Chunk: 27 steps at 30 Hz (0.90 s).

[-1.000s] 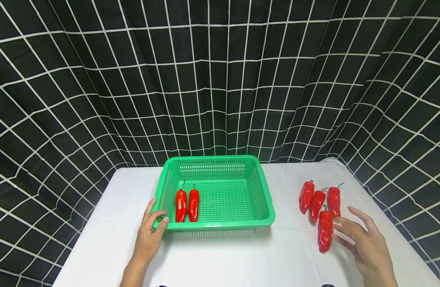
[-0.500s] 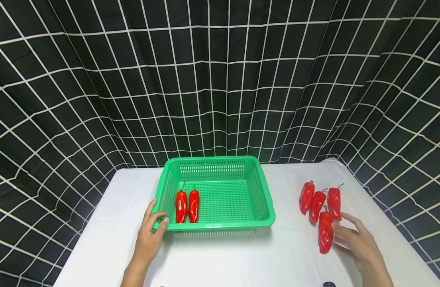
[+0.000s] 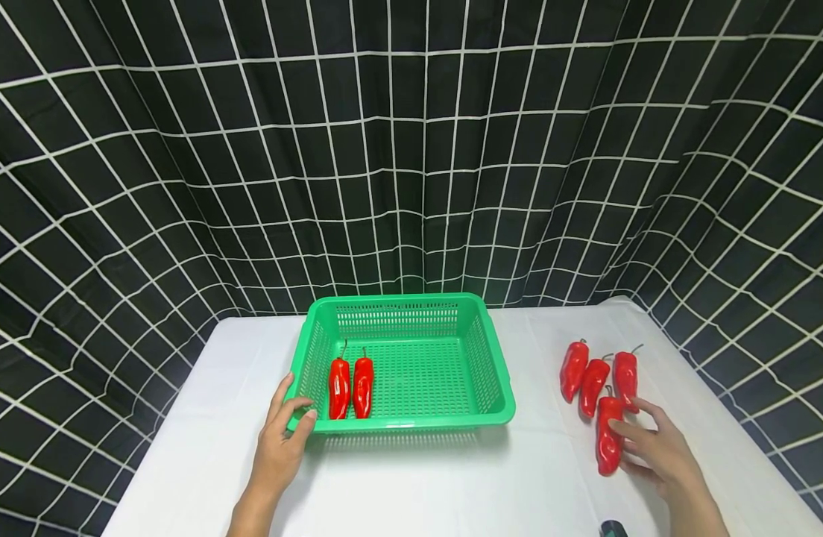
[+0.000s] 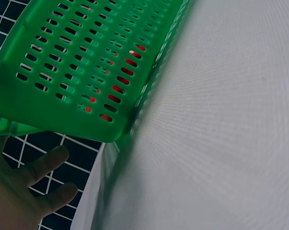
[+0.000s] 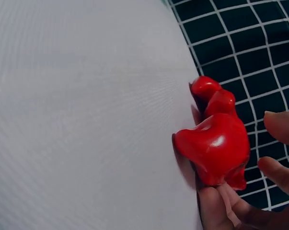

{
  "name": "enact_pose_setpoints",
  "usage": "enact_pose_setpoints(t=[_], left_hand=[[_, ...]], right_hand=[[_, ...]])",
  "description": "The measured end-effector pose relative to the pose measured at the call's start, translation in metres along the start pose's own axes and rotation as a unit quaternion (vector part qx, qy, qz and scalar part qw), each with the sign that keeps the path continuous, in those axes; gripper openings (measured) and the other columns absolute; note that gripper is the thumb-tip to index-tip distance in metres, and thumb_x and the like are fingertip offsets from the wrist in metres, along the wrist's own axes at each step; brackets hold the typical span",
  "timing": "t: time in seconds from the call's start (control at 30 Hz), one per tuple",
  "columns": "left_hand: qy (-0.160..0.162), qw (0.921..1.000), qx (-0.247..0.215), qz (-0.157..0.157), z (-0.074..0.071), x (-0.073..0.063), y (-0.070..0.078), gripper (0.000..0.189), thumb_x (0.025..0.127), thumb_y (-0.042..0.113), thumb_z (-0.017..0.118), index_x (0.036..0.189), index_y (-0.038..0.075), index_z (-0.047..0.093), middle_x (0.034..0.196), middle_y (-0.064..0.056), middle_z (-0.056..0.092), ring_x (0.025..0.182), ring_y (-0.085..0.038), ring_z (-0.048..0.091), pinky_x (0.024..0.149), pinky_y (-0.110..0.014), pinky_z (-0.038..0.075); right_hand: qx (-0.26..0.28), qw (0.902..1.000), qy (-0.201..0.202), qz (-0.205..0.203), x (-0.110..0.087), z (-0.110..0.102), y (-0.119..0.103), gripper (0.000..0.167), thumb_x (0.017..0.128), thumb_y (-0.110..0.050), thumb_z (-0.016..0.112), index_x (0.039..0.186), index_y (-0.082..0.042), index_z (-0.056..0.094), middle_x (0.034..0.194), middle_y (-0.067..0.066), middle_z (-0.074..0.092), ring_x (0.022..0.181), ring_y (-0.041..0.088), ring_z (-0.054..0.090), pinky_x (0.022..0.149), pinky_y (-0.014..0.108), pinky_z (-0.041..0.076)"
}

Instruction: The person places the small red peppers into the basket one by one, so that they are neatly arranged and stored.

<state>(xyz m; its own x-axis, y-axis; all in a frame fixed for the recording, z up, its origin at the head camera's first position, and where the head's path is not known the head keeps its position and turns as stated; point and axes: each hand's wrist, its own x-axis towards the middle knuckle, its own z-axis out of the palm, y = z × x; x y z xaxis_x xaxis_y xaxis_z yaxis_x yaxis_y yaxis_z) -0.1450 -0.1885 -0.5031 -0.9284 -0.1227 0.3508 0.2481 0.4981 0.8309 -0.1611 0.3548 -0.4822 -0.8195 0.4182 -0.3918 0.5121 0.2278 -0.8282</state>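
Observation:
A green plastic basket (image 3: 411, 424) stands on the white table with two red peppers (image 3: 340, 388) upright side by side at its left. My left hand (image 3: 277, 451) rests at its near left corner, thumb and a finger over the rim; in the left wrist view, two fingers of the left hand (image 4: 19, 191) spread beside the perforated wall. At the right, my right hand (image 3: 663, 455) is over the nearest loose red pepper (image 3: 609, 440), a fingertip against or just over it. In the right wrist view the fingers sit apart around that pepper (image 5: 218, 146), not closed on it.
Behind the nearest pepper lie several other red peppers (image 3: 573, 371), clustered close together. A black grid-patterned curtain (image 3: 411, 186) rises behind and beside the table (image 3: 532, 477). A small dark object (image 3: 613, 529) shows at the bottom edge.
My right hand has moved left, from beside the nearest pepper to over it. My left hand, the basket and the peppers have stayed in place.

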Motion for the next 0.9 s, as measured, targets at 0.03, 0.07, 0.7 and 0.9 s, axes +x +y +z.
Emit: enact_pose_setpoints(t=[0.03,0.07,0.7,0.9], left_hand=[[0.000,1.0000,0.001,-0.001,0.000,0.000,0.000,0.019,0.097,0.022,0.058,0.109,0.008,0.063,0.156,0.002,0.024,0.140,-0.033,0.022,0.102,-0.063,0.025],[0.001,1.0000,0.002,-0.002,0.001,0.000,0.000,0.018,0.097,0.021,0.058,0.109,0.009,0.063,0.156,0.003,0.024,0.140,-0.033,0.022,0.103,-0.063,0.025],[0.000,0.9999,-0.011,0.004,-0.001,-0.001,0.003,0.016,0.097,0.019,0.059,0.108,0.008,0.064,0.156,0.002,0.025,0.140,-0.034,0.021,0.102,-0.063,0.025],[-0.001,0.9999,-0.013,0.003,-0.001,-0.001,0.003,0.016,0.097,0.019,0.059,0.108,0.008,0.064,0.156,0.002,0.025,0.140,-0.035,0.022,0.102,-0.064,0.025]], right_hand=[[-0.008,0.9999,-0.003,-0.005,0.001,0.000,0.000,0.105,0.082,-0.035,0.077,0.154,-0.006,0.007,0.134,0.034,0.030,0.101,0.048,0.054,0.064,0.045,0.056],[-0.016,0.9998,-0.006,-0.009,0.002,0.000,0.000,0.105,0.082,-0.035,0.078,0.153,-0.005,0.007,0.133,0.035,0.030,0.100,0.047,0.055,0.064,0.045,0.056],[-0.161,0.9850,-0.027,-0.057,0.006,0.008,-0.011,0.105,0.080,-0.032,0.078,0.151,0.002,0.008,0.140,0.037,0.022,0.117,0.057,0.038,0.062,0.043,0.056],[-0.141,0.9881,-0.047,-0.040,0.006,0.007,-0.011,0.107,0.078,-0.030,0.079,0.151,0.001,0.007,0.134,0.038,0.026,0.106,0.054,0.049,0.061,0.044,0.056]])
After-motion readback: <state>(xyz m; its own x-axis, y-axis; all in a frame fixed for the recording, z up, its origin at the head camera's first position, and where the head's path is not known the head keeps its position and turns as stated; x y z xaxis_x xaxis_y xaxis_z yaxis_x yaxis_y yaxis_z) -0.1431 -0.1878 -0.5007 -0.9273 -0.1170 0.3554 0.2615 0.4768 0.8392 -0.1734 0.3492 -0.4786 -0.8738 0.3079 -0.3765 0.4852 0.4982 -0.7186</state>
